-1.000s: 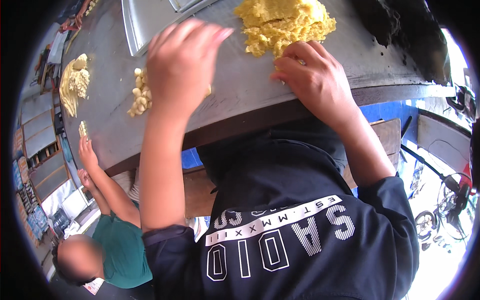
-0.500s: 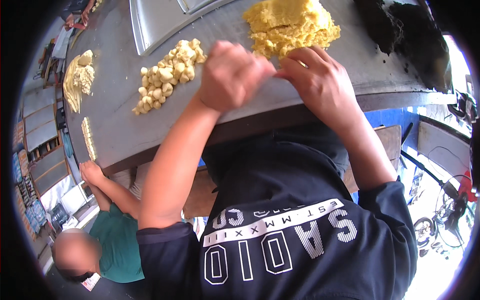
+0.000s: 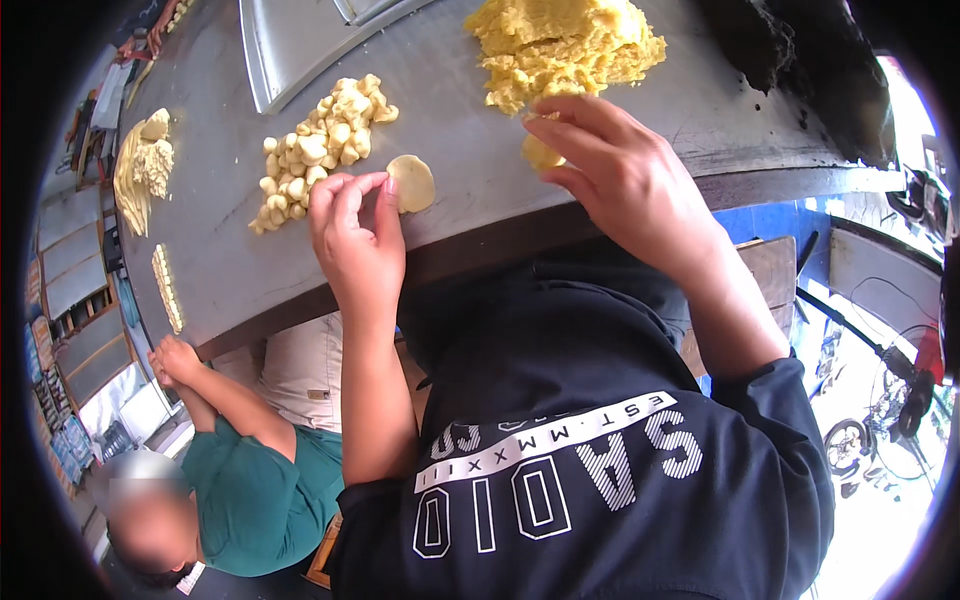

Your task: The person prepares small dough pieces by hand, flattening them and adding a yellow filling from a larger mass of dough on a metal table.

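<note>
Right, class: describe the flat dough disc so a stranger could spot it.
On the grey table, find the heap of small dough balls. To its right is the disc, touched by the left hand: one flat, pale round, unlike the chunky balls.
</note>
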Action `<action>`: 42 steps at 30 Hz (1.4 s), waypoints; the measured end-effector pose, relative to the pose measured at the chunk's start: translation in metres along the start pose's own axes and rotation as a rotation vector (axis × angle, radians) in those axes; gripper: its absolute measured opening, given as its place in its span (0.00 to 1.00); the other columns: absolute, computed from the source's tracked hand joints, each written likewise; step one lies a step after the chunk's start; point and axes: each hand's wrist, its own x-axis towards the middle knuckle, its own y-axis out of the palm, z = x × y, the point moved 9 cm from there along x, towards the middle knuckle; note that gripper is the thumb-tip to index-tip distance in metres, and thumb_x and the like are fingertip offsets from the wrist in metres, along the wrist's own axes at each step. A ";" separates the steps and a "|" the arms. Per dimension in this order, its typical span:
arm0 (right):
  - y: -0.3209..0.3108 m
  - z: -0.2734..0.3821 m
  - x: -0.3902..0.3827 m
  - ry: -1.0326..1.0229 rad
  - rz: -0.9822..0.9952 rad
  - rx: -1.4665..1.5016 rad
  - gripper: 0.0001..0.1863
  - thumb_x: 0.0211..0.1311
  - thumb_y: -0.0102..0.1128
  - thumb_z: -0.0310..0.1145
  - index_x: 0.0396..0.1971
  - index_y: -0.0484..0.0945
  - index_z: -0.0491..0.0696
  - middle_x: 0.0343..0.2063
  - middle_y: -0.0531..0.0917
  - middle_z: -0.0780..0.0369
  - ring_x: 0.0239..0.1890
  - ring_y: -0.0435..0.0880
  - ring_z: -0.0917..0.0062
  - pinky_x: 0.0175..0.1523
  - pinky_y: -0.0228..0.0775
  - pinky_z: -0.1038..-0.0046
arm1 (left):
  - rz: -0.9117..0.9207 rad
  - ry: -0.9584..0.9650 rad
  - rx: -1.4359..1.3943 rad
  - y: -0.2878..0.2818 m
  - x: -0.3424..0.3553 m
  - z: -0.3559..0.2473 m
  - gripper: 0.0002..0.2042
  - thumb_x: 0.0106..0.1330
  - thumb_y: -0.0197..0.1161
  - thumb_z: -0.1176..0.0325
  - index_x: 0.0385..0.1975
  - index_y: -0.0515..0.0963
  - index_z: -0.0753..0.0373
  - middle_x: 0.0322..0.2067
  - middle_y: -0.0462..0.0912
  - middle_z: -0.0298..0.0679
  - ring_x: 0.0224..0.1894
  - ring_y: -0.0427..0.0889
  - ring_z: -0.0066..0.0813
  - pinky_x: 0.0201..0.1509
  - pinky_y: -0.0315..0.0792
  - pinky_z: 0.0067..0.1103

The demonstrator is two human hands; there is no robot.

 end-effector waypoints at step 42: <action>0.039 0.040 0.009 -0.124 0.051 0.288 0.12 0.60 0.77 0.28 0.44 0.91 0.48 0.43 0.89 0.57 0.49 0.90 0.57 0.54 0.87 0.59 | 0.262 0.236 -0.475 0.033 0.027 -0.066 0.22 0.47 0.95 0.62 0.33 0.85 0.62 0.31 0.87 0.40 0.35 0.91 0.44 0.39 0.84 0.34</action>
